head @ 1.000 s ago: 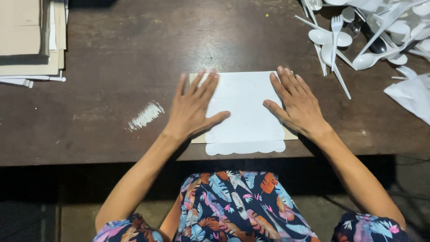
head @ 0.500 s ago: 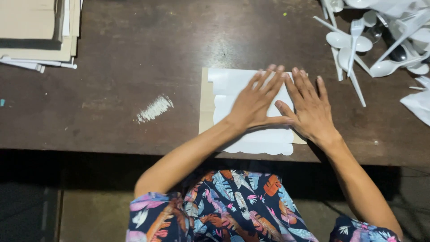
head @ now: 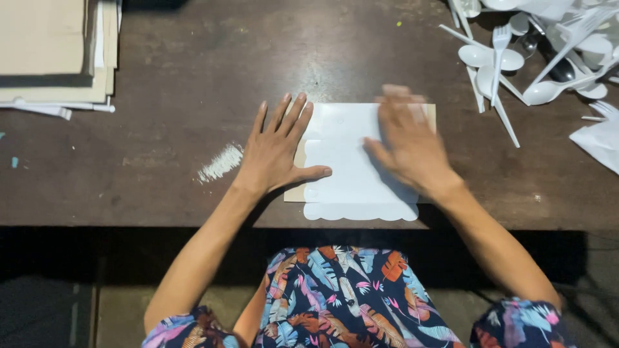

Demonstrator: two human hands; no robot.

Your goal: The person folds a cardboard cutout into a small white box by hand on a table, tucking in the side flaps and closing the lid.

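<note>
Two bare hands lie flat on a white scalloped-edge paper sheet (head: 358, 174), which sits on a tan card (head: 298, 169) at the near edge of a dark wooden table (head: 193, 71), approx centre of view. Left hand (head: 277, 151) is open, fingers spread, palm down on the sheet's left side w/ thumb stretched across the white paper; it grips nothing, just presses. Right hand (head: 406, 142) is also flat & open, palm down on the sheet's right half, fingertips reaching its far edge; it's blurred, so finer detail can't be told. Sheet's scalloped edge overhangs the card toward the person. Far right: pile of white plastic spoons and forks (head: 516, 58), well apart from the sheet, plus a white napkin (head: 596, 138). Far left: stack of cardboard sheets (head: 51, 51). White powdery smear (head: 220, 162) just left of left hand.
</note>
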